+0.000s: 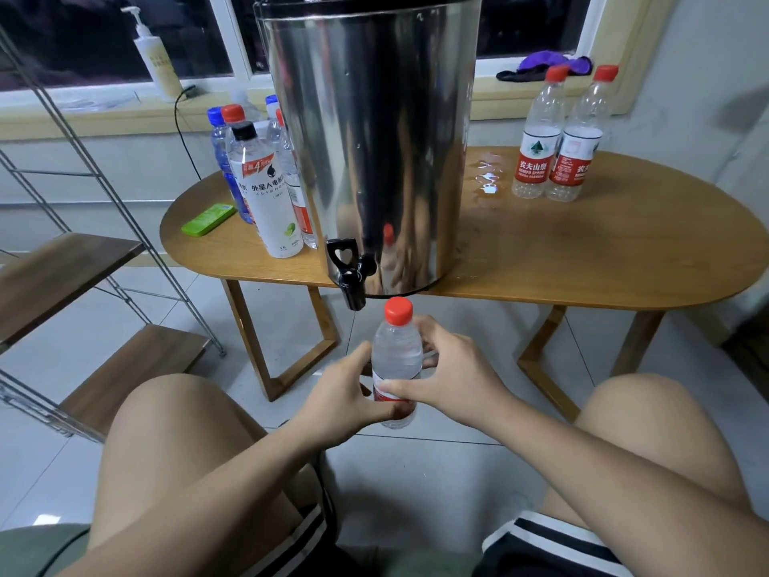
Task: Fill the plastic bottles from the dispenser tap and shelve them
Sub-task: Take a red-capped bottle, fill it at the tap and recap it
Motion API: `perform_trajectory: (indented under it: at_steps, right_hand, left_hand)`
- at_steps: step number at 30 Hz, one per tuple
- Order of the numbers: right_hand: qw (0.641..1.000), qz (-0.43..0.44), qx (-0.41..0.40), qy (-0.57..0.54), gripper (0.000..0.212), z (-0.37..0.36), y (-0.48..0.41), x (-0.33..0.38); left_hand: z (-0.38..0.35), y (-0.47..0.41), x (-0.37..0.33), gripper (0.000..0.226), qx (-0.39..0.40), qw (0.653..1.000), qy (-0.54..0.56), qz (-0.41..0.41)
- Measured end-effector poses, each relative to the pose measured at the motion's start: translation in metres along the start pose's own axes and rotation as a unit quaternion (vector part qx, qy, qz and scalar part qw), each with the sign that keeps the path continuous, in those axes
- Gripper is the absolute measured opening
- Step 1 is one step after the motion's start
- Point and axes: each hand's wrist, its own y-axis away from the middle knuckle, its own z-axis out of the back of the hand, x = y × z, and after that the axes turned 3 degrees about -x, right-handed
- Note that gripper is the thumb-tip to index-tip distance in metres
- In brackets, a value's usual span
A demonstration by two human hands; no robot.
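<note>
— Where's the bottle point(396, 356)?

— Off the desk point(582, 251), upright between the person's knees, just below and in front of the tap point(351, 270) on the steel dispenser point(374, 139). Its red cap point(398, 311) is on.

— Both hands on it?

— Yes. The left hand point(341, 393) wraps the lower part, and the right hand point(453, 368) curls round the label.

— Filling, or done?

— It looks full, so I'd say filled and capped. Next it needs carrying left to the wooden shelf point(62, 276), kept upright, with the cap tight first.
</note>
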Motion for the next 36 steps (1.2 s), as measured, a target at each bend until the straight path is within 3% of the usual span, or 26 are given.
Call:
perform_trajectory:
  at_steps: [9, 17, 20, 26, 32, 36]
  right_hand:
    - [1.0, 0.006, 0.013, -0.014, 0.077, 0.005, -0.004, -0.012]
    - [1.0, -0.019, 0.017, 0.005, 0.052, 0.011, -0.008, -0.027]
    - [1.0, -0.019, 0.017, 0.009, 0.046, 0.009, -0.009, -0.029]
    - [0.999, -0.028, 0.017, 0.029, 0.041, 0.003, -0.017, -0.04]
    - [0.998, -0.032, 0.031, 0.052, 0.038, -0.002, -0.02, -0.05]
    - [0.997, -0.027, 0.038, 0.058, 0.036, -0.003, -0.018, -0.05]
  left_hand:
    - [0.046, 0.014, -0.004, 0.063, -0.061, 0.996, -0.038, -0.047]
    - [0.103, 0.024, -0.001, 0.054, -0.194, 0.981, 0.023, -0.001]
    - [0.121, 0.006, 0.005, 0.064, -0.227, 0.974, 0.027, 0.007]
    - [0.138, -0.053, 0.004, 0.054, -0.279, 0.96, 0.033, 0.007]
    - [0.141, -0.104, 0.018, 0.063, -0.321, 0.947, 0.025, 0.014]
    - [0.143, -0.124, 0.024, 0.084, -0.369, 0.929, -0.02, 0.026]
